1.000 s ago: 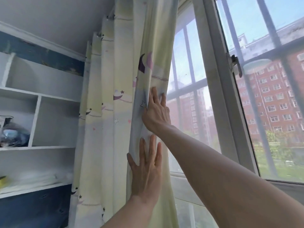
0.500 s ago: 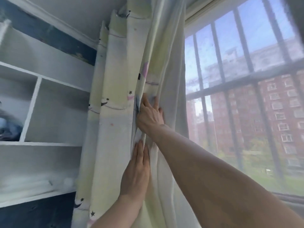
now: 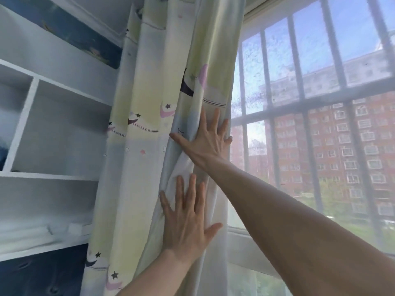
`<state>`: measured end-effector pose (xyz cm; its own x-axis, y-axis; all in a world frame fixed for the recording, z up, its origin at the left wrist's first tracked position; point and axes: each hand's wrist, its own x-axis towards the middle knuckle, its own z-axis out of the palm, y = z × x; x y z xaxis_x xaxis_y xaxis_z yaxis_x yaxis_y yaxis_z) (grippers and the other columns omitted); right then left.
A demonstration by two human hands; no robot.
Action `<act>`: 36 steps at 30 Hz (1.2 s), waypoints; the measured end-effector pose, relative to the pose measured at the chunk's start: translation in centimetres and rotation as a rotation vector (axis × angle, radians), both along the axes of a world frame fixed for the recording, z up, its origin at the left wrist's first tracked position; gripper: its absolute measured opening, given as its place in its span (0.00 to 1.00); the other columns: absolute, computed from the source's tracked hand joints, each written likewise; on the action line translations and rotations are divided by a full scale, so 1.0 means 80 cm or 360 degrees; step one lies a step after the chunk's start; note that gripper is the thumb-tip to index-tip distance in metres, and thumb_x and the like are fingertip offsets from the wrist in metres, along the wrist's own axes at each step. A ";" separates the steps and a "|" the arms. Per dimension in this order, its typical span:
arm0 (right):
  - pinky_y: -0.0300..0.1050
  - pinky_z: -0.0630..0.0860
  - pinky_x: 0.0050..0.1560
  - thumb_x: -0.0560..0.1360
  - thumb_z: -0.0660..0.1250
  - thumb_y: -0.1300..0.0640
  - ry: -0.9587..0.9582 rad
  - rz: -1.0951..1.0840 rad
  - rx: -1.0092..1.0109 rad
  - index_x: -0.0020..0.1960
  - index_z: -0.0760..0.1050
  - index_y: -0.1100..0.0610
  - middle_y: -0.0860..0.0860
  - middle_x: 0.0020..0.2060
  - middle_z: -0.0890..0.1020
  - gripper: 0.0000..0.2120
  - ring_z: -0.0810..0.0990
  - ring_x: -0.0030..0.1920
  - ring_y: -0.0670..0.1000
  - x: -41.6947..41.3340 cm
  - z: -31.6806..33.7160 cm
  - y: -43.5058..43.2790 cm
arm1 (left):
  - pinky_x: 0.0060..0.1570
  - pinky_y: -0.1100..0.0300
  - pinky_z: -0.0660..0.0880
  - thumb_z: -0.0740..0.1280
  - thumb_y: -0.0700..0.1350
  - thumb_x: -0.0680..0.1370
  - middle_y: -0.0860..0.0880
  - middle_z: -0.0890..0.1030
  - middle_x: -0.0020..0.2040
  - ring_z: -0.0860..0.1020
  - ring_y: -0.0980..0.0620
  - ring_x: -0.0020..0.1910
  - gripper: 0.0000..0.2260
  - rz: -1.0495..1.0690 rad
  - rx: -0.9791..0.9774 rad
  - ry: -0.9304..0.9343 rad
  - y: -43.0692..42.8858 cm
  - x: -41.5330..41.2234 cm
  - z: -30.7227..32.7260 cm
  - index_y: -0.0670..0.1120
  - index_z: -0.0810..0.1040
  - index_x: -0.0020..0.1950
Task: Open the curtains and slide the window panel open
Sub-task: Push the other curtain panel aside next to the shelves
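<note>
Now, head view: you look up at the gathered curtain (image 3: pixel 162 129) and the window (image 3: pixel 320 124).
Right hand: your right hand (image 3: pixel 206 139) lies flat with fingers spread on the curtain's window-side fold, fingertips curling round its edge; it presses, it does not clench.
Left hand: your left hand (image 3: pixel 186 216) sits just below the right, palm flat and fingers splayed on the same fold, grasping nothing.
Curtain: bunched in pleats under and to the left of both hands, reaching to the white shelves (image 3: pixel 53 176) beyond.
Sheer layer: a thin white veil (image 3: pixel 241 238) seems to hang to the right of your hands, over the glass; I cannot tell how far it extends.
Window: to the right of your right hand, bars and red-brick buildings (image 3: pixel 346 152) show through; no handle or sliding panel edge is in view.
Done: the heavy curtain looks pushed clear of most of the glass.
Left: likely the sheer, then sliding the panel, which appears untouched.
</note>
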<state>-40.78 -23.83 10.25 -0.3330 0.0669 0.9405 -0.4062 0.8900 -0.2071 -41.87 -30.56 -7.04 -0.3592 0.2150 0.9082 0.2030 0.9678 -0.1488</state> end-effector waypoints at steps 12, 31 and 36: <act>0.55 0.66 0.65 0.76 0.57 0.58 0.0031 -0.0023 -0.0075 0.78 0.51 0.50 0.53 0.78 0.39 0.31 0.57 0.72 0.65 -0.089 -0.002 0.006 | 0.62 0.23 0.57 0.50 0.39 0.72 0.41 0.55 0.78 0.56 0.38 0.76 0.29 -0.0018 -0.0080 0.0010 0.023 -0.081 -0.004 0.41 0.65 0.74; 0.58 0.48 0.75 0.78 0.55 0.56 -0.0234 -0.0041 0.0474 0.78 0.50 0.54 0.50 0.79 0.41 0.30 0.42 0.77 0.58 -0.328 0.011 -0.339 | 0.65 0.25 0.50 0.58 0.43 0.74 0.38 0.59 0.77 0.51 0.36 0.77 0.23 0.0411 0.0058 -0.0103 -0.328 -0.319 -0.011 0.38 0.72 0.69; 0.67 0.44 0.72 0.71 0.52 0.26 -0.0140 0.0149 0.0178 0.78 0.43 0.44 0.52 0.78 0.38 0.43 0.38 0.77 0.62 -0.319 -0.012 -0.356 | 0.67 0.24 0.45 0.46 0.69 0.75 0.37 0.54 0.78 0.47 0.32 0.76 0.41 0.0379 0.0084 -0.0074 -0.349 -0.310 -0.017 0.39 0.61 0.75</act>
<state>-66.33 -52.32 9.31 -0.4143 -0.0718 0.9073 -0.4729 0.8688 -0.1471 -66.64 -58.52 -8.38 -0.4356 0.0721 0.8973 -0.0262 0.9953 -0.0927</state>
